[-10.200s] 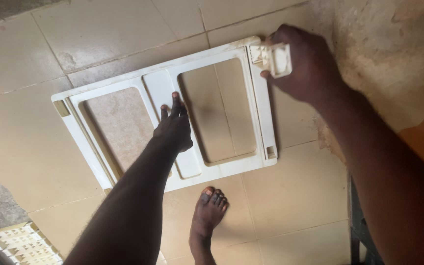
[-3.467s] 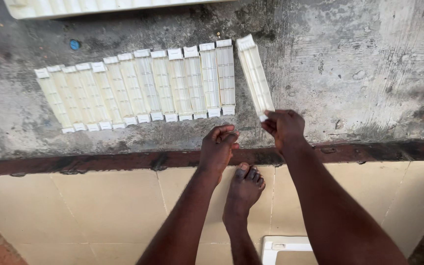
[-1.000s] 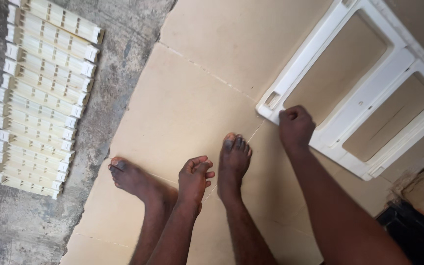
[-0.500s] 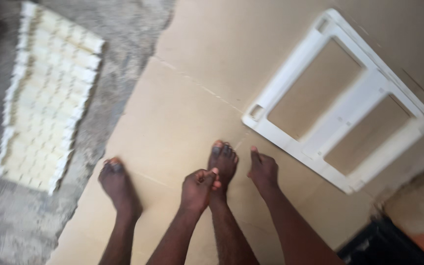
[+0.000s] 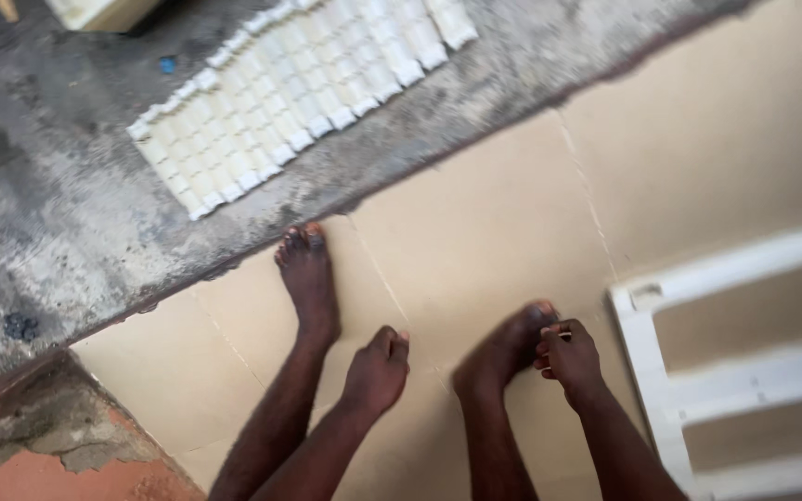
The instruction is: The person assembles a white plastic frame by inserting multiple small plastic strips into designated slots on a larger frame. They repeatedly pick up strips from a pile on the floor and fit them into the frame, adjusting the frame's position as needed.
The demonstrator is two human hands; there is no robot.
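The white frame [image 5: 744,371] lies flat on the beige tiled floor [image 5: 475,213] at the right edge of my view, and I no longer touch it: a second ago my right hand [image 5: 570,357] was pressed on its near corner, now it hangs just beside that corner, fingers curled closed, perhaps pinching something small and pale that I cannot make out. My left hand [image 5: 378,371] hangs loosely curled, holding nothing, between my two bare feet. The row of white slats [image 5: 299,93] stays laid out on the rough concrete strip along the tiles' far edge.
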